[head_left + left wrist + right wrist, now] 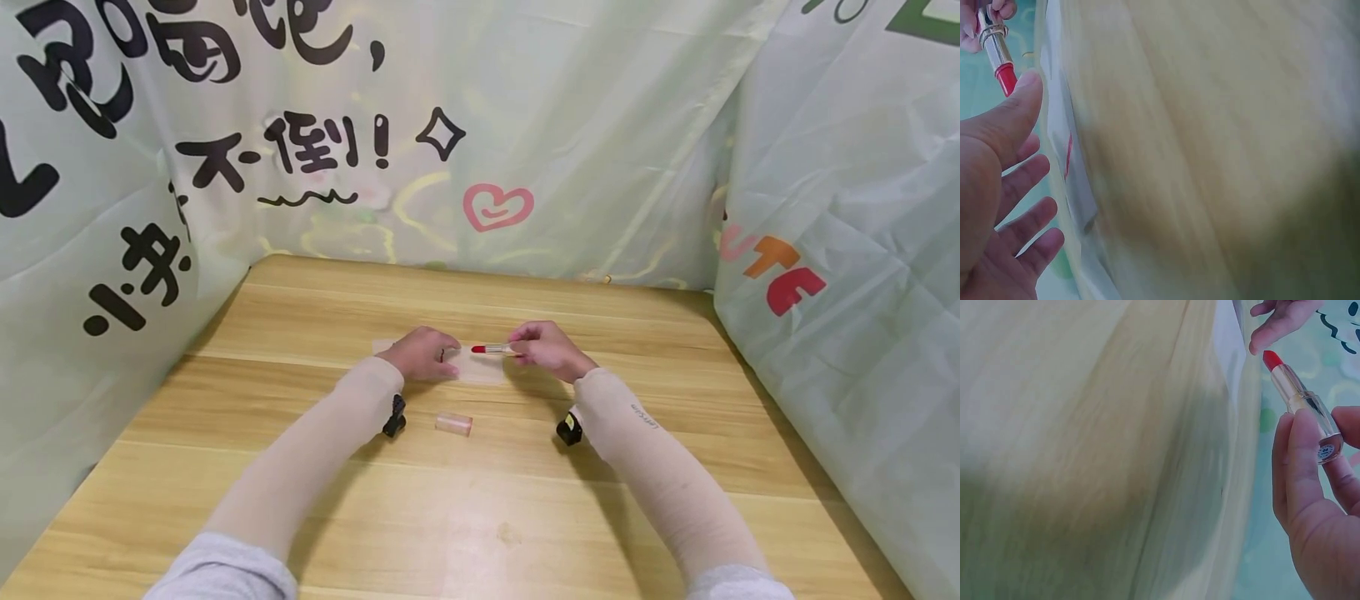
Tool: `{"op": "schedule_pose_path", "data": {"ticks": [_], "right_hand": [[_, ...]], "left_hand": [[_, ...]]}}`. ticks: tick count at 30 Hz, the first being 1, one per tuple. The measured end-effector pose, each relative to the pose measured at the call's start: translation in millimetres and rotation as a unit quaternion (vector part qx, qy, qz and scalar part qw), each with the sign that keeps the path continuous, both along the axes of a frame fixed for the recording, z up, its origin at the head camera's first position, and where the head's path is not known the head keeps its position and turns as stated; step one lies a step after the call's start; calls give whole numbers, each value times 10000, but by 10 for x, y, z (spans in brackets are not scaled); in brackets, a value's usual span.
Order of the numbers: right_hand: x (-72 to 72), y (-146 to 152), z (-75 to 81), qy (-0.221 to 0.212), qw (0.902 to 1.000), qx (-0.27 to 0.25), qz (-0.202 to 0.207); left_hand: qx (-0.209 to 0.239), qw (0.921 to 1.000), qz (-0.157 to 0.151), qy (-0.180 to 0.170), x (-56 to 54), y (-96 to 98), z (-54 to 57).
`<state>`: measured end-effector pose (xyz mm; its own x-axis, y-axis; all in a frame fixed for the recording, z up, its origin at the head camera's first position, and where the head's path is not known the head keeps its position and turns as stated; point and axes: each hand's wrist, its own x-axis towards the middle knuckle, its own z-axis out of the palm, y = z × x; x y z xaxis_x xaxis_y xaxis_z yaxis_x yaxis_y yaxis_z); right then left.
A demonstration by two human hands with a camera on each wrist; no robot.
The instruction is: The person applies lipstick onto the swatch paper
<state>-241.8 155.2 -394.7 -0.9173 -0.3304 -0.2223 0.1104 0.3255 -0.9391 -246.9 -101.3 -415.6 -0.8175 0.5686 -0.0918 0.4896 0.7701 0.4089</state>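
An uncapped red lipstick [491, 349] lies level between the fingertips of my right hand [551, 348], its red tip pointing left. In the right wrist view, thumb and fingers pinch the clear and silver base of the lipstick [1291, 384]. My left hand [422, 354] is held over the left part of a thin white sheet of paper [480, 371], fingers apart and holding nothing. In the left wrist view a red streak [1069, 155] marks the sheet, and the left thumb overlaps the lipstick's tip. A clear pinkish lipstick cap [453, 424] lies on its side nearer to me.
The wooden table [480, 517] stretches out on all sides of the hands. Printed cloth [585, 167] hangs along its back and both sides. A small black wrist camera [569, 428] hangs beneath the right wrist, another [394, 416] beneath the left.
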Motion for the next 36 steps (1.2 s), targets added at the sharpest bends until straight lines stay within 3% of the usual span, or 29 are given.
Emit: {"op": "schedule_pose_path", "data": {"ticks": [9,19,36], "right_hand": [[2,22,-53,56,9994,119,-320],[-24,27,-140,268,9980,298,-488],[-27,27,-196,508,9956,634,-471]], "left_hand": [[-139,9998,28,-124,32,107,22],[-125,9999,93,-20,4,190,-93],[-430,9991,46,36,-7,220,-38]]}}
